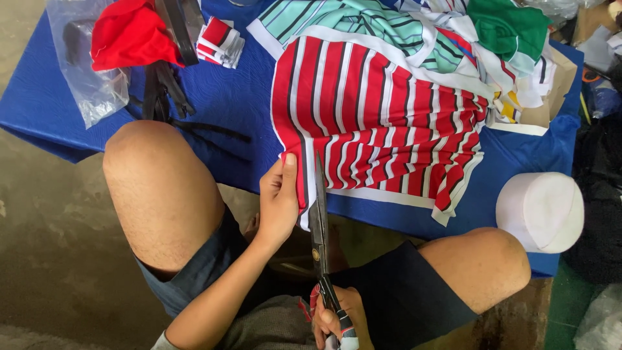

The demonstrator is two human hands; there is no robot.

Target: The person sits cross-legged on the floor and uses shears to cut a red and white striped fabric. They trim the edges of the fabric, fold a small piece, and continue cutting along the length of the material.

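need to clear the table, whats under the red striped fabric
The red striped fabric lies on a blue cloth; its top edge overlaps green striped fabric. Anything beneath its middle is covered.

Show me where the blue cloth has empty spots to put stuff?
Bare blue cloth lies between the black straps and the red striped fabric. Another patch sits between that fabric and the white roll. The top right is crowded with piled fabrics; the top left holds a plastic bag.
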